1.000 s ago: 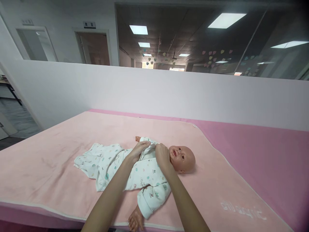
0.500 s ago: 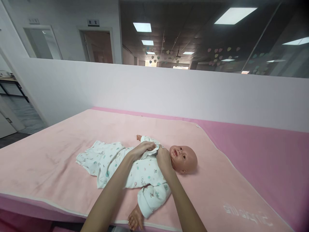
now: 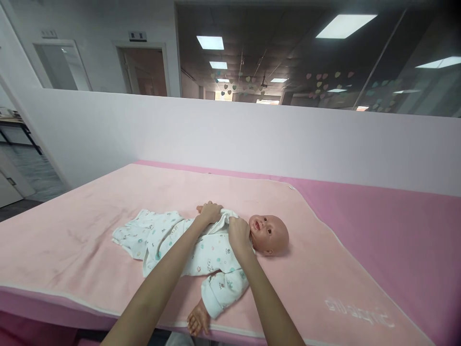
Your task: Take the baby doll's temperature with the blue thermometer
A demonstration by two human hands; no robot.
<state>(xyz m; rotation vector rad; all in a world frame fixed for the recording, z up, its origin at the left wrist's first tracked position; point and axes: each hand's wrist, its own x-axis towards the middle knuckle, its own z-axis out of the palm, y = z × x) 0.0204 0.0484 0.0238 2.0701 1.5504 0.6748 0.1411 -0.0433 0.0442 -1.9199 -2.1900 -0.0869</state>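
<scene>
A baby doll (image 3: pixel 269 234) lies on its back on a pale pink blanket (image 3: pixel 90 230), head to the right. It wears a white printed romper (image 3: pixel 201 252). My left hand (image 3: pixel 209 211) is closed on the romper's cloth at the doll's far shoulder. My right hand (image 3: pixel 238 231) is closed on the romper's collar just beside the doll's chin. Between the two hands the cloth is bunched and pulled. One bare doll hand (image 3: pixel 196 320) sticks out of the near sleeve at the blanket's front edge.
The blanket covers a darker pink mattress (image 3: pixel 396 226) that runs on to the right. A white partition wall (image 3: pixel 230 139) stands right behind it, with glass above. The floor and doorways show at the left.
My left hand has slid away from me to the doll's far shoulder and closed on the cloth. The right hand stayed at the collar. The view shifted slightly.
</scene>
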